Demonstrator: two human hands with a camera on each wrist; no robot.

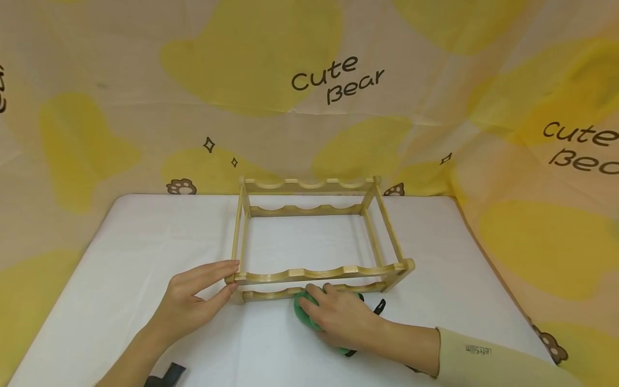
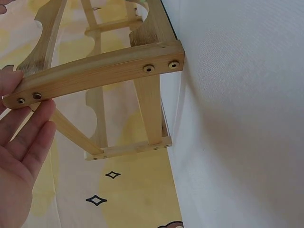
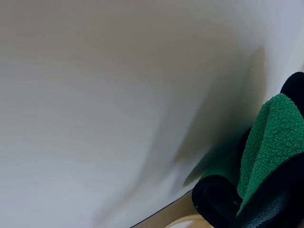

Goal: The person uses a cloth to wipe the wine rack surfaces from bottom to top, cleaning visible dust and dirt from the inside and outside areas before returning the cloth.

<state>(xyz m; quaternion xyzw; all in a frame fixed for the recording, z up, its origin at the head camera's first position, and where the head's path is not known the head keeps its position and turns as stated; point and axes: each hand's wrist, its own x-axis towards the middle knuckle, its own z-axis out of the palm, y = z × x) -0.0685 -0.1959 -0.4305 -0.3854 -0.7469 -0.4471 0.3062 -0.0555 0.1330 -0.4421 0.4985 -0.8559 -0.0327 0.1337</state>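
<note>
A light wooden rack [image 1: 296,275] with scalloped rails stands on the white table. My left hand [image 1: 191,301] pinches its front left corner, fingers on one side and thumb on the other. In the left wrist view, that hand [image 2: 21,166] grips one end of a side bar [image 2: 104,69] with bolt heads in it. My right hand [image 1: 345,318] holds a bunched green cloth [image 1: 303,312] with black edging at the lower front rail [image 1: 271,295]. The right wrist view shows the terry cloth [image 3: 273,137] folded, but not the fingers.
White cloth covers the table [image 1: 145,242]. Behind and beside it hangs a yellow-patterned curtain [image 1: 271,134] with printed lettering, close to the rack's back. A black strap-like piece [image 1: 169,375] shows by the left forearm, partly cut off by the frame.
</note>
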